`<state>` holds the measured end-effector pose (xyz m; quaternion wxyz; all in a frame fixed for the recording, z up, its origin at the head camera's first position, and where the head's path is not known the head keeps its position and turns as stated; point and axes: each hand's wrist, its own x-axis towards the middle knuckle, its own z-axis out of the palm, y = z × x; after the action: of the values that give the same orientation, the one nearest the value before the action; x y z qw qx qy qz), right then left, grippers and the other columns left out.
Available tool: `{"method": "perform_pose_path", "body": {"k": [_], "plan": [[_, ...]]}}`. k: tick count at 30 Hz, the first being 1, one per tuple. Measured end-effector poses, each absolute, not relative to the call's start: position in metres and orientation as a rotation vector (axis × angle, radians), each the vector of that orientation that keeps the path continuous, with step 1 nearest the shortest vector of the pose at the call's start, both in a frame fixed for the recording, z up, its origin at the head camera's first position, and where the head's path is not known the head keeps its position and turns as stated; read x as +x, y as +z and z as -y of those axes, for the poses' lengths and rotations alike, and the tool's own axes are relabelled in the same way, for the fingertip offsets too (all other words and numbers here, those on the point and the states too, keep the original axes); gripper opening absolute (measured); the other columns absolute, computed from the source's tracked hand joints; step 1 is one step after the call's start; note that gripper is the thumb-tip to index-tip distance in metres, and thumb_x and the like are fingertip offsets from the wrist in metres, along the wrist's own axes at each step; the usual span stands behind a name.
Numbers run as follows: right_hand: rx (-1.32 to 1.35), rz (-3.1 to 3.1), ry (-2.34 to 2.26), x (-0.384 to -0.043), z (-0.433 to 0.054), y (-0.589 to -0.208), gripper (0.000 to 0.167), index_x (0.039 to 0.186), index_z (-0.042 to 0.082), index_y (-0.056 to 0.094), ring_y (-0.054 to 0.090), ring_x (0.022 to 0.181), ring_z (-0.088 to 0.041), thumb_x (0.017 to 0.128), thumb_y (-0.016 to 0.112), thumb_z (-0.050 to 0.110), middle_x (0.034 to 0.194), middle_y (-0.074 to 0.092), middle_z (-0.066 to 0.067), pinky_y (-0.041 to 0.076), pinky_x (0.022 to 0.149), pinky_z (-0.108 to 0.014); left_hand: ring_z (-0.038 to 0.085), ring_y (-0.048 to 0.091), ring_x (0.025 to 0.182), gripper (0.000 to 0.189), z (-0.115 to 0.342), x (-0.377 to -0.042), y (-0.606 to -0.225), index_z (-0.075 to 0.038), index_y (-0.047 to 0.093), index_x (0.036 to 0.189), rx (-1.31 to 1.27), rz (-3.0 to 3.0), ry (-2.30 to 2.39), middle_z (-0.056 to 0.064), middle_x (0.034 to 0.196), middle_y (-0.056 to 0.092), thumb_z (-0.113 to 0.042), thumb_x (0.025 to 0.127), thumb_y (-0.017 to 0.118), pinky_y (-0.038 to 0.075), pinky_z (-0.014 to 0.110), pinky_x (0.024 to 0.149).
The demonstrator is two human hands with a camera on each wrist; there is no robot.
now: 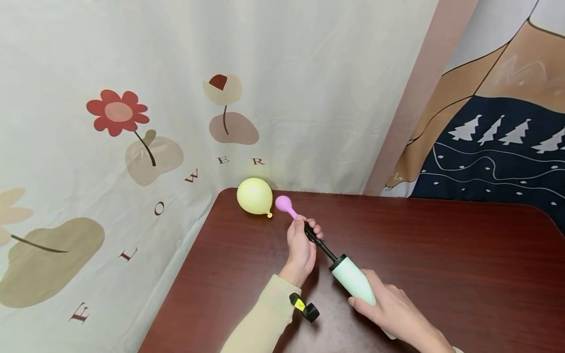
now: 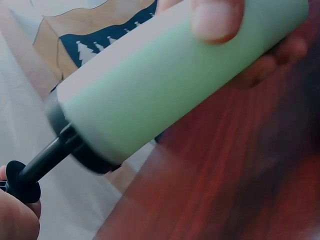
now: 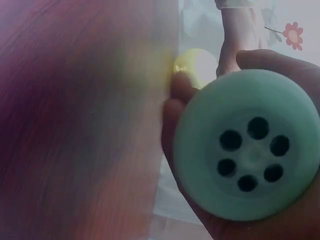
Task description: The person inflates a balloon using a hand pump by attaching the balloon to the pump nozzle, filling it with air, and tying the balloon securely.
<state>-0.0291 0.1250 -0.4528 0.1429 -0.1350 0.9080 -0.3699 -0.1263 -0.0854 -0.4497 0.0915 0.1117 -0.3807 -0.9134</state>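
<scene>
A mint-green balloon pump [image 1: 353,279] with a black rod slants across the head view above the table. My right hand [image 1: 393,304] grips its green barrel, thumb on the near side. At the far end, my left hand [image 1: 302,245] holds the black nozzle end together with the neck of a small, partly filled purple balloon [image 1: 284,203]. The balloon's neck runs into the left fingers, which hide where it meets the nozzle. In the right wrist view the pump's round end [image 3: 255,155] shows several dark holes.
A tied yellow balloon [image 1: 254,196] rests at the far left corner of the dark red wooden table [image 1: 441,245]. Behind it hangs a pale curtain [image 1: 309,98] with flowers and letters. A cloth with white trees [image 1: 494,147] hangs at the right.
</scene>
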Motion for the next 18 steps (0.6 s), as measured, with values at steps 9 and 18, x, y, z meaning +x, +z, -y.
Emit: {"method": "perform_pose_path", "body": {"k": [9,18], "plan": [[-0.302,-2.615,-0.989,-0.027,-0.137,-0.441,0.057,0.121,0.010,0.059,0.055,0.074,-0.011,0.082,0.085,0.043,0.089,0.061,0.004,0.047,0.065,-0.034,0.013,0.048,0.064,0.021,0.099,-0.140,-0.430,-0.008,0.044,0.099,0.320,1.077,-2.682,0.003,0.077,0.050,-0.019,0.114,0.035,0.044,0.022,0.057],[-0.353,-2.467,-1.060,-0.020,-0.155,-0.440,0.054,0.129,0.015,0.053,0.057,0.070,-0.011,0.092,0.075,0.047,0.087,0.059,0.003,0.047,0.062,-0.031,0.012,0.045,0.062,0.024,0.120,-0.153,-0.425,-0.010,0.046,0.094,0.353,0.959,-2.655,0.002,0.075,0.048,-0.020,0.114,0.038,0.040,0.021,0.057]]}}
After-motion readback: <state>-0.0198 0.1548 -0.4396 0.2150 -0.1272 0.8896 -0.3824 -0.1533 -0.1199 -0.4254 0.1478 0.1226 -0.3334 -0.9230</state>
